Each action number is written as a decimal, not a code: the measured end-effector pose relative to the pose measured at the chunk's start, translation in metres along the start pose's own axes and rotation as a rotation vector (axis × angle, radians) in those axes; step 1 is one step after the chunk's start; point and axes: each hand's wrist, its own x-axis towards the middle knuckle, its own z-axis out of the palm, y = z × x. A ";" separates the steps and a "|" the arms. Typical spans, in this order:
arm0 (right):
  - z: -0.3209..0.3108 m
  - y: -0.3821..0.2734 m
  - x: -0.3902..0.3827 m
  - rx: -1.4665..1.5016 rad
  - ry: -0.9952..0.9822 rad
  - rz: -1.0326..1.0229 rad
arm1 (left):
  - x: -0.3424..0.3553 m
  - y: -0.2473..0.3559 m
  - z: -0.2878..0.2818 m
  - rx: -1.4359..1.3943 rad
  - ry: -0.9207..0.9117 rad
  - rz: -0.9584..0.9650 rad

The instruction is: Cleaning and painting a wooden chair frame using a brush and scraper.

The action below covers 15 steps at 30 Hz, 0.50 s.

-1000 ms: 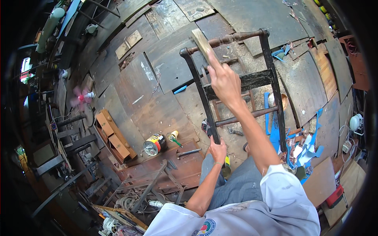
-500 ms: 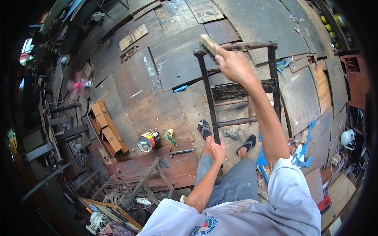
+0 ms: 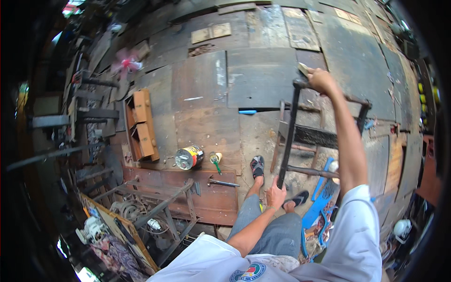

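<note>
My right hand (image 3: 320,80) is closed on a pale wooden-backed brush (image 3: 303,68) at the upper left corner of a dark wooden chair frame (image 3: 314,137), which is tilted, with a turned top rail and cross bars. The brush's bristles are mostly hidden. Lower down, my left hand (image 3: 275,195) grips the frame's left upright. Behind the frame, part of a second, brown wooden frame (image 3: 276,153) shows near the floor.
Uneven boards (image 3: 260,80) cover the floor. To the left are a wooden drawer unit (image 3: 148,138), a pink fan (image 3: 126,62), a can (image 3: 188,158), a small bottle (image 3: 216,160), a hammer (image 3: 223,183) and metal frames (image 3: 164,207). Blue scraps (image 3: 312,216) lie by my feet.
My right hand and brush have moved right and the chair frame has shifted right, as the view has also turned. My left hand still grips the upright.
</note>
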 end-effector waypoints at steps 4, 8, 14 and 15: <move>0.001 0.030 0.009 -0.250 0.182 -0.374 | 0.000 -0.021 0.011 0.015 -0.034 -0.087; 0.016 0.094 -0.020 -0.206 0.326 -0.539 | -0.007 -0.019 0.024 -0.019 -0.077 -0.078; 0.012 0.038 0.001 -0.213 0.130 -0.243 | 0.002 -0.013 0.018 -0.014 -0.058 -0.049; 0.018 0.034 -0.020 -0.145 0.264 -0.305 | 0.008 -0.015 0.012 0.000 -0.045 -0.066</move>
